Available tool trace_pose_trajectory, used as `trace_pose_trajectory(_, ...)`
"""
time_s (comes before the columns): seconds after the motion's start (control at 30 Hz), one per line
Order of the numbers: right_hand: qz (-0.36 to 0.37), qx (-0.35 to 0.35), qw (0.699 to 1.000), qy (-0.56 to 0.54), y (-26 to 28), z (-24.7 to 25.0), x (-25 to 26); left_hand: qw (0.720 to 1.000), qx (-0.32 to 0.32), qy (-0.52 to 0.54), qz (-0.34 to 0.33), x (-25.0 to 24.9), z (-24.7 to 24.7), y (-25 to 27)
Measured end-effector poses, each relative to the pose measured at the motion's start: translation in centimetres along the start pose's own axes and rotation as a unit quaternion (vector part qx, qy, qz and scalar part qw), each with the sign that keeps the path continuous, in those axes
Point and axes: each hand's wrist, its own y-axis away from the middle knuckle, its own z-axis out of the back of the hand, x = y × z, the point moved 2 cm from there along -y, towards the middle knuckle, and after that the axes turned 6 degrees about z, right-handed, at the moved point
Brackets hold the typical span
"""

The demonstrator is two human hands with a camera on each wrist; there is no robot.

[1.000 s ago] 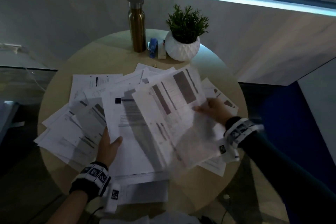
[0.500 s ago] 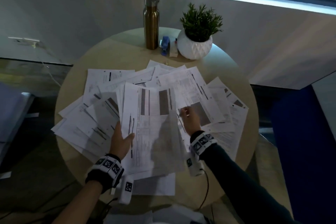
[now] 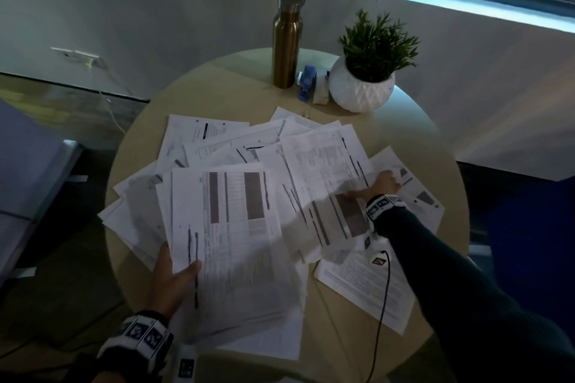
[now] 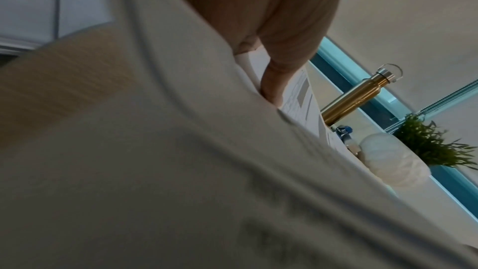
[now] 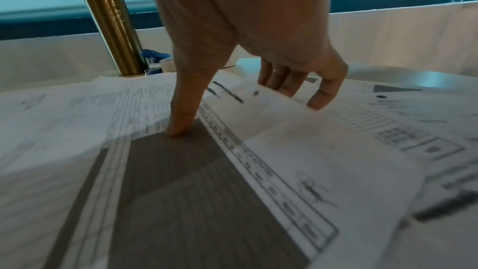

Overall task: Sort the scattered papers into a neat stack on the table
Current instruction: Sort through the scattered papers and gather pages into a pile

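Note:
Printed papers (image 3: pixel 217 146) lie scattered over a round wooden table (image 3: pixel 217 87). My left hand (image 3: pixel 172 273) grips the near left edge of a gathered stack (image 3: pixel 236 242), with the thumb on top of it. In the left wrist view that thumb (image 4: pixel 274 87) lies on the stack (image 4: pixel 181 171), which fills most of the frame. My right hand (image 3: pixel 385 183) reaches to the right side and pinches a sheet with a grey block (image 3: pixel 329 196). Its thumb (image 5: pixel 183 118) presses on the grey block and its fingers (image 5: pixel 323 93) curl round the sheet's right edge (image 5: pixel 258 150).
At the table's far side stand a gold metal bottle (image 3: pixel 287 40), a blue stapler (image 3: pixel 306 82) and a plant in a white pot (image 3: pixel 364 87). One printed sheet (image 3: pixel 367 292) lies alone at the near right. A cable hangs from my right wrist.
The right hand laid its sheet on the stack in the left hand, let it go, then moved right and took hold of the sheet with the grey block. The left hand keeps its grip.

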Motion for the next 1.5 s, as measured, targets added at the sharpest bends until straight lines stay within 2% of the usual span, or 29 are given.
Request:
trace_pose_trajectory(0.1, 0.031, 0.017, 0.997, -0.076, 0.1, -0.1, 0.7, 1.0, -0.012, -0.009, 0.011, 0.6, 0.4, -0.1)
trace_pose_trajectory(0.27, 0.119, 0.039, 0.991, -0.043, 0.7, 0.2, 1.6, 1.0, -0.022, -0.008, 0.007, 0.7, 1.0, -0.6)
trace_pose_trajectory(0.4, 0.124, 0.039, 0.99, -0.049, 1.0, -0.1, 2.4, 1.0, -0.02, -0.011, 0.017, 0.7, 1.0, -0.9)
trace_pose_trajectory(0.5, 0.123, 0.086, 0.985, -0.091, 2.0, -1.1, 3.4, 1.0, -0.008, -0.019, 0.016, 0.5, 0.8, -1.0)
trace_pose_trajectory(0.57, 0.127, 0.105, 0.984, -0.069, 2.6, -1.6, 3.8, 1.0, -0.003, -0.016, 0.015, 0.4, 0.8, -1.2)
trace_pose_trajectory(0.67, 0.138, 0.035, 0.987, -0.071, 3.6, -0.4, 3.6, 1.0, 0.008, -0.003, 0.011, 0.1, 1.0, -1.3)
trace_pose_trajectory(0.77, 0.146, -0.09, 0.977, -0.128, 4.4, 2.6, 2.0, 1.0, 0.017, 0.005, 0.001, -0.4, 1.2, -1.0)
trace_pose_trajectory(0.83, 0.14, -0.165, 0.953, -0.214, 5.4, 4.6, 0.6, 1.0, 0.021, 0.013, -0.011, -0.6, 1.4, -1.1)
trace_pose_trajectory(0.9, 0.12, -0.198, 0.903, -0.362, 7.2, 6.1, -0.8, 0.999, 0.026, 0.036, -0.02, -0.8, 1.6, -1.2)
trace_pose_trajectory(0.97, 0.108, -0.186, 0.863, -0.457, 9.2, 6.4, -1.6, 0.997, 0.031, 0.06, -0.022, -1.5, 1.4, -1.1)
trace_pose_trajectory(1.0, 0.106, -0.16, 0.865, -0.463, 10.4, 6.1, -1.6, 0.997, 0.041, 0.065, -0.02, -1.8, 1.3, -1.0)
trace_pose_trajectory(1.1, 0.1, -0.067, 0.904, -0.41, 13.4, 3.1, -0.3, 0.995, 0.064, 0.065, -0.034, -3.2, -0.4, -1.4)
trace_pose_trajectory(1.23, 0.143, 0.033, 0.889, -0.435, 17.0, -2.8, 1.8, 0.984, 0.136, 0.115, -0.026, -5.7, -3.6, -0.7)
trace_pose_trajectory(1.3, 0.142, 0.04, 0.875, -0.46, 17.9, -4.5, 2.2, 0.97, 0.189, 0.155, -0.001, -6.6, -4.8, -0.4)
trace_pose_trajectory(1.37, 0.142, 0.026, 0.864, -0.482, 18.5, -5.0, 2.5, 0.961, 0.243, 0.13, -0.011, -6.7, -5.4, -0.5)
trace_pose_trajectory(1.43, 0.15, 0.012, 0.86, -0.488, 18.7, -5.4, 2.6, 0.962, 0.25, 0.096, -0.061, -6.9, -5.3, -0.4)
trace_pose_trajectory(1.5, 0.161, -0.001, 0.862, -0.48, 18.4, -5.8, 2.7, 0.97, 0.208, 0.056, -0.114, -6.3, -5.0, -0.9)
